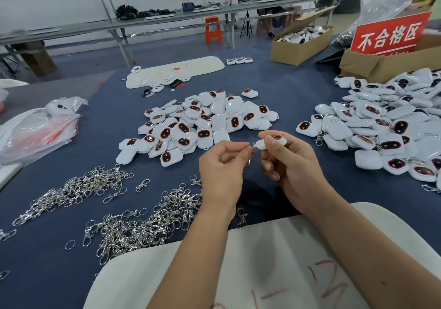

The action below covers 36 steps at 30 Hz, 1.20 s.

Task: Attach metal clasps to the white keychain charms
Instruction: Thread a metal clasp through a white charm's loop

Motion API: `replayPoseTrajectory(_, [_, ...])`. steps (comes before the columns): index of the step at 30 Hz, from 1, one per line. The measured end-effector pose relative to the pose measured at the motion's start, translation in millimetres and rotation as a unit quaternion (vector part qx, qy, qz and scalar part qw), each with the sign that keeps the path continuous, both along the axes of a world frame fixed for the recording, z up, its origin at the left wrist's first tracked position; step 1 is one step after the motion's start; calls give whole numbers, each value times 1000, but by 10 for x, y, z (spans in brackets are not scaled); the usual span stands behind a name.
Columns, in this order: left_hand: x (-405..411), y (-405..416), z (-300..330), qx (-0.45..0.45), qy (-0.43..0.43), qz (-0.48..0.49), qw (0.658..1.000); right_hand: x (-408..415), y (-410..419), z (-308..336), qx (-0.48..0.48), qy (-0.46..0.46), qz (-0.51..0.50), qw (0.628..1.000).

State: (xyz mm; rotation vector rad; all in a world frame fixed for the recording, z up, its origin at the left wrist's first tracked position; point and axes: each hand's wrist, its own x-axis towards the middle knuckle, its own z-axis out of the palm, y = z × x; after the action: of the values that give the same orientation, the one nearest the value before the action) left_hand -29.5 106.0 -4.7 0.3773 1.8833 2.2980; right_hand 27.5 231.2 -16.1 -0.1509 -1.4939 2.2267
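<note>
Both grips mid-air: left hand (220,165) pinching clasp (251,151), right hand (290,163) pinching charm (270,142).

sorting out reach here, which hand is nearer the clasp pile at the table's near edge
Left. The left hand hovers just right of the clasp pile; the right hand sits farther right, beyond the left.

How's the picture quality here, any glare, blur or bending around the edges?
Head view: even, soft lighting with faint shadows; the left hand and right hand look fairly sharp; glare spots on the metal clasps and the plastic bag; wide-angle bending curves the far benches; the background is softer.
</note>
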Motion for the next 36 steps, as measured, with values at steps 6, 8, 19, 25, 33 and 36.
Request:
replayPoseTrajectory(6, [-100, -84, -42, -180, 237, 5, 955, 6, -24, -20, 62, -28, -39, 997])
replayPoseTrajectory(8, [-118, -117, -53, -240, 313, -1, 919, 6, -35, -35, 113, -48, -60, 991])
replayPoseTrajectory(19, [-30, -49, -20, -106, 127, -34, 986, -2, 7, 43, -30, -32, -19, 999])
replayPoseTrajectory(25, [-19, -50, 2, -107, 101, -65, 987, 5, 11, 74, -55, -34, -7, 998])
replayPoseTrajectory(33, [-15, -14, -24, -60, 58, -47, 995, 21, -5, 61, -43, -27, 19, 999])
replayPoseTrajectory(36, [3, 2, -11, -12, 36, -33, 999, 10, -7, 37, -28, -14, 23, 999])
